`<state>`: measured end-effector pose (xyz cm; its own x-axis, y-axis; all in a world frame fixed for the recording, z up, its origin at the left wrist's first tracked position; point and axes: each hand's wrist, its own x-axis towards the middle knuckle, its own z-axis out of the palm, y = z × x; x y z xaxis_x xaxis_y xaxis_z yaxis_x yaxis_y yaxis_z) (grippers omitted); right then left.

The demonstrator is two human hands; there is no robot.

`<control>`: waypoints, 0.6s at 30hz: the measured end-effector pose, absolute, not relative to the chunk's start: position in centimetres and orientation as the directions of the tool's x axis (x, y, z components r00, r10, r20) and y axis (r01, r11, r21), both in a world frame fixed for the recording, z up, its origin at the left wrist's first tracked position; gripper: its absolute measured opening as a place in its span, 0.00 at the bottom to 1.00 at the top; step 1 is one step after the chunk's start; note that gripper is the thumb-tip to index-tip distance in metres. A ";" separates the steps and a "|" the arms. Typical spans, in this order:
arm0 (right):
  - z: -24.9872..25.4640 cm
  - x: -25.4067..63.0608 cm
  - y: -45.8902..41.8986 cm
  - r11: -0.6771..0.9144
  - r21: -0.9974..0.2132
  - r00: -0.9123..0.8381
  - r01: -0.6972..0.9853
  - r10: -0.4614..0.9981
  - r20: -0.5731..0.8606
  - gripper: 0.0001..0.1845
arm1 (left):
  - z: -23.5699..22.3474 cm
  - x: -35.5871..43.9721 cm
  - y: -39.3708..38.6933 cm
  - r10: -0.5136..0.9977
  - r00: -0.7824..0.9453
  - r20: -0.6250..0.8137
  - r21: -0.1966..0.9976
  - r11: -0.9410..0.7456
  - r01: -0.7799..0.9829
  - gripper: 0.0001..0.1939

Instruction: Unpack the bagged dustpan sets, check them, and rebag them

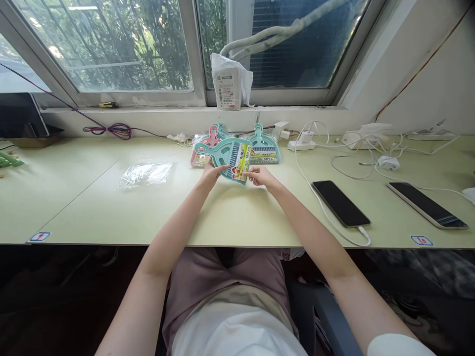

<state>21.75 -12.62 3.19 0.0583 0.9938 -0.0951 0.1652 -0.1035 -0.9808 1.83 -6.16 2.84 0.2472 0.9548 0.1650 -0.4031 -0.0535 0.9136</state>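
A mint-green toy dustpan (221, 153) with a grey-bristled brush and a yellow printed card (243, 160) is held tilted above the table. My left hand (212, 170) grips its lower left edge, thumb on the front. At the card's lower right, my right hand (260, 176) pinches the edge between closed fingers. Behind it a pink dustpan set (212, 136) lies partly hidden, with a green one showing beside it. Another green dustpan set (263, 143) in clear wrapping lies to the right. Left of my hands rests a clear plastic bag (146, 174).
A black phone (341, 202) with a white cable and a second phone (426, 205) lie at the right. Chargers and a power strip (301, 142) stand along the back. A coiled cable (111, 130) is at back left. A wrapped box (228, 89) sits on the windowsill.
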 end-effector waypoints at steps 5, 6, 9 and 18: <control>3.1 21.6 -12.5 -0.142 -0.974 0.088 0.175 0.988 -0.128 0.24 | 3.0 2.0 -6.6 0.948 0.265 0.177 0.920 -0.063 -0.388 0.42; 3.1 21.6 -12.5 -0.149 -0.973 0.089 0.177 0.987 -0.135 0.24 | 3.0 2.0 -6.6 0.947 0.268 0.178 0.920 -0.063 -0.388 0.40; 3.2 21.8 -12.4 -0.162 -0.964 0.099 0.210 0.985 -0.144 0.25 | 3.0 2.0 -6.4 0.947 0.266 0.177 0.918 -0.062 -0.391 0.36; 2.3 20.7 -12.4 -0.050 -0.996 0.263 0.067 0.964 -0.031 0.25 | 2.9 1.9 -6.1 0.954 0.242 0.176 0.910 -0.063 -0.411 0.39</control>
